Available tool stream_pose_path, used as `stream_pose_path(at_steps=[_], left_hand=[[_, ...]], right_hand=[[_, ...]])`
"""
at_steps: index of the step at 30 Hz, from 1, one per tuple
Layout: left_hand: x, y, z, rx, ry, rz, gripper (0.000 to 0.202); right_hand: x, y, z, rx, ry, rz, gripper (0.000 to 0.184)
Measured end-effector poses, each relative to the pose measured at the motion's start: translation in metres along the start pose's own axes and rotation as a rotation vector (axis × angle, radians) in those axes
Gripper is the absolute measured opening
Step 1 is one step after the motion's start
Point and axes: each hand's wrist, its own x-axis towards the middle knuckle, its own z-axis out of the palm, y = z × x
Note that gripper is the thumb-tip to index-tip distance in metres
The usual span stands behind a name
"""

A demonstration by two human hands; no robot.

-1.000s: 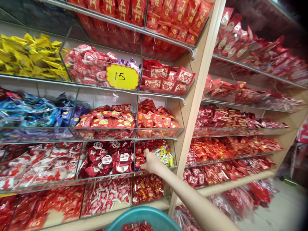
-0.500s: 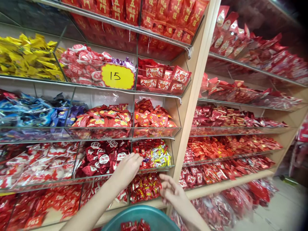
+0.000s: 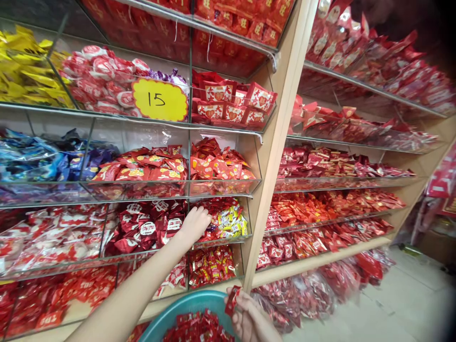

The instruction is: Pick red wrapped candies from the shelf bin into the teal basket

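Note:
My left hand point(image 3: 194, 224) reaches into a clear shelf bin of red and yellow wrapped candies point(image 3: 224, 221), fingers curled down among the wrappers; what they grip is hidden. My right hand point(image 3: 245, 313) is low at the bottom edge, pinching a small red candy packet point(image 3: 232, 300) just above a teal basin point(image 3: 171, 319) that holds several red packets. Left of the bin lies a compartment of dark red foil candies point(image 3: 146, 225).
Glass-fronted shelves of packaged sweets fill the wall: yellow and blue ones at left, mostly red elsewhere. A yellow price tag point(image 3: 159, 99) reads 15. A wooden upright point(image 3: 272, 156) divides two shelf units. Grey floor point(image 3: 399, 304) lies at the lower right.
My left hand has pushed further into the candy bin. My right hand dropped from the lower bin to the basin, now pinching a red packet. The view shifted slightly right and down.

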Motion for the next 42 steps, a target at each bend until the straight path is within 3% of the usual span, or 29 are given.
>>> stream_pose_path(at_steps=[10,15,17,20,24,28,33,37,42], left_hand=[[0.004,-0.005,0.004,-0.073,0.031,-0.003,0.024],[-0.002,0.002,-0.015,-0.137,0.103,-0.083,0.026],[-0.018,0.017,-0.023,-0.244,0.153,-0.107,0.026],[-0.055,0.051,-0.023,-0.74,0.301,-0.172,0.025],[-0.1,0.099,0.007,-1.147,0.14,-0.357,0.024],[-0.12,0.13,0.053,-1.484,0.075,-0.558,0.02],[-0.134,0.145,0.095,-1.609,0.042,-0.673,0.018],[-0.143,0.154,0.11,-1.614,0.001,-0.715,0.022],[-0.147,0.165,0.128,-1.688,-0.058,-0.739,0.032]], right_hand=[[0.0,0.005,0.007,0.234,0.019,0.121,0.041],[0.001,0.006,0.008,0.26,0.072,0.067,0.038],[0.0,0.004,0.011,0.226,0.113,0.0,0.038],[-0.002,-0.001,0.017,0.091,0.205,-0.169,0.042],[-0.002,-0.001,0.02,-0.253,0.322,-0.43,0.047],[-0.001,0.01,0.019,-0.702,0.285,-0.566,0.037],[0.006,0.035,0.005,-1.008,0.2,-0.453,0.028],[0.014,0.05,-0.012,-1.109,0.18,-0.369,0.027],[0.025,0.057,-0.035,-1.26,0.141,-0.293,0.009]])
